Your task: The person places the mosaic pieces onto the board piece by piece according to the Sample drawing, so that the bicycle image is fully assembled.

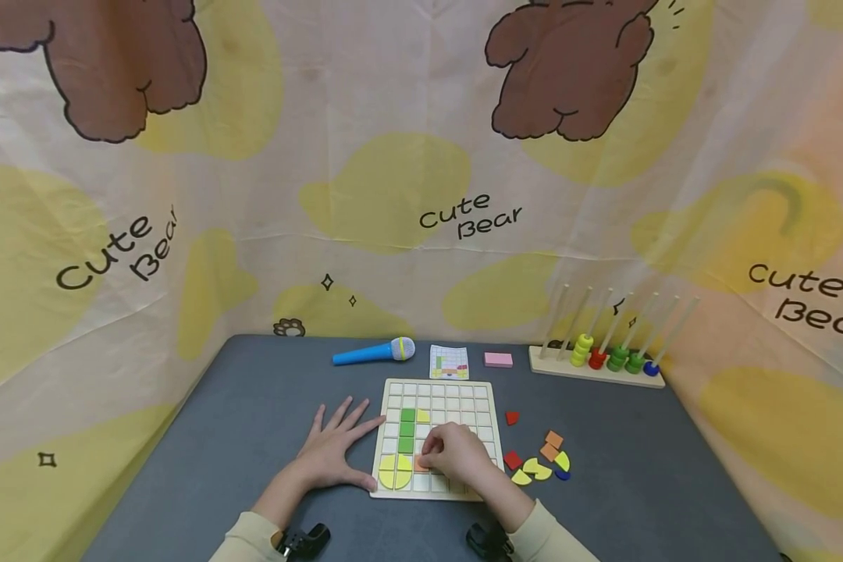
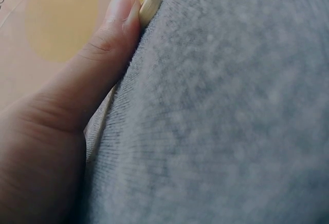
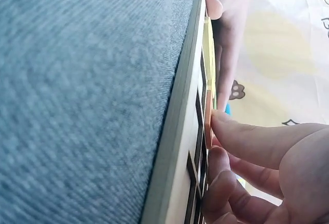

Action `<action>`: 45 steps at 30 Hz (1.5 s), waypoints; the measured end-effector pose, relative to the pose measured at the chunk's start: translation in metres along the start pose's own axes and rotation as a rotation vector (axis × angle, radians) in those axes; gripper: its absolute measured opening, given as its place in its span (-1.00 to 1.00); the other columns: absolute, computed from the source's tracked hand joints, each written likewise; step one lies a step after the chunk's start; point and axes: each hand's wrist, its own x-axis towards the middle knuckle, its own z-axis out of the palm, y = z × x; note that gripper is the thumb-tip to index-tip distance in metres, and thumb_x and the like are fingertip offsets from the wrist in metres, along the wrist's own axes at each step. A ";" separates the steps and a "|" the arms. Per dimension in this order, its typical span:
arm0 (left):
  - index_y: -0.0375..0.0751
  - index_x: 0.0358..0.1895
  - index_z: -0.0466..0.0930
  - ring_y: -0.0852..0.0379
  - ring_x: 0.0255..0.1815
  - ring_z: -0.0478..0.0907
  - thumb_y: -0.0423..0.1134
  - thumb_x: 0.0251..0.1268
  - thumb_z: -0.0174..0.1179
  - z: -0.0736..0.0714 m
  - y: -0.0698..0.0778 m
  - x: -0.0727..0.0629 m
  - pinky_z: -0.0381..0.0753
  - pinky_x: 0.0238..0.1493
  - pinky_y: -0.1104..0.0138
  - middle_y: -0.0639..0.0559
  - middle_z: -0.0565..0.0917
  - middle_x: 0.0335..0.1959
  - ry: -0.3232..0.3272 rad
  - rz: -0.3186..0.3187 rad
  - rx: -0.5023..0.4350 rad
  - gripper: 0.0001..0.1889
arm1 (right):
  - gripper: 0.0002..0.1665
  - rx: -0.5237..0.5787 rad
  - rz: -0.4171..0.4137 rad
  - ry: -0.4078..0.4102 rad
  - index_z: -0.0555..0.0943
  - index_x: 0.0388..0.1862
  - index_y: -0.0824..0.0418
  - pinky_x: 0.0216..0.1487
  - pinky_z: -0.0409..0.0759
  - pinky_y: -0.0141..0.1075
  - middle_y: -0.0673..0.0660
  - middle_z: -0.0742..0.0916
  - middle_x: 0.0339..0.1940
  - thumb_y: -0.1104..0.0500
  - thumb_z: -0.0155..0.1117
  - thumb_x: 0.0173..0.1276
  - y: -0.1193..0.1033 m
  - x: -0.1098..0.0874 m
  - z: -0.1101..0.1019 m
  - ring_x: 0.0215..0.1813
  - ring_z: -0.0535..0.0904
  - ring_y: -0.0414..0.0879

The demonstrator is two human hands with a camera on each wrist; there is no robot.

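Observation:
A pale grid board (image 1: 461, 395) lies on the dark table. My right hand (image 1: 460, 453) is over its lower middle, thumb and fingertips pinching an orange square tile (image 3: 208, 118) that sits at the grid's surface. Just left of that tile, yellow quarter-round pieces (image 1: 388, 478) form a circle. Above them runs a column of green square tiles (image 1: 407, 429), with a yellow piece (image 1: 423, 417) to the upper right. My left hand (image 1: 330, 453) rests with fingers spread at the board's left side; in the left wrist view its thumb (image 2: 103, 44) touches the board's edge (image 2: 154, 3).
Right of the board lie loose orange tiles (image 1: 553, 439), red pieces (image 1: 512, 460), yellow pieces (image 1: 521, 477) and a blue piece (image 1: 563, 474). Along the back are a toy microphone (image 1: 365, 354), a pattern card (image 1: 449, 359), a pink block (image 1: 498, 360) and a bead stacker (image 1: 604, 375).

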 end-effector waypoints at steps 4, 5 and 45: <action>0.49 0.57 0.13 -0.22 0.69 -0.23 0.74 -0.36 0.22 0.002 -0.001 -0.001 -0.41 0.46 -0.42 0.07 0.03 0.67 0.014 0.009 -0.018 0.20 | -0.81 0.016 0.009 0.000 0.70 -0.50 0.00 -0.47 0.39 -0.33 -0.13 0.61 -0.60 0.06 0.58 0.17 0.000 -0.001 -0.003 -0.51 0.47 -0.19; 0.50 0.57 0.13 -0.22 0.68 -0.23 0.73 -0.36 0.22 0.002 -0.001 -0.001 -0.41 0.46 -0.41 0.07 0.03 0.67 0.017 0.012 -0.022 0.20 | -0.81 0.022 0.013 0.003 0.70 -0.50 0.00 -0.46 0.40 -0.33 -0.13 0.62 -0.59 0.06 0.58 0.17 0.000 -0.001 -0.004 -0.50 0.48 -0.19; 0.46 0.57 0.15 -0.26 0.68 -0.22 0.70 -0.34 0.26 0.002 -0.002 0.001 -0.43 0.45 -0.43 0.02 0.04 0.67 0.029 0.025 -0.044 0.20 | -0.70 0.098 0.221 0.256 0.70 -0.09 0.26 -0.38 0.57 -0.33 0.02 0.72 -0.40 0.20 0.53 0.23 0.046 -0.033 -0.101 -0.37 0.54 -0.11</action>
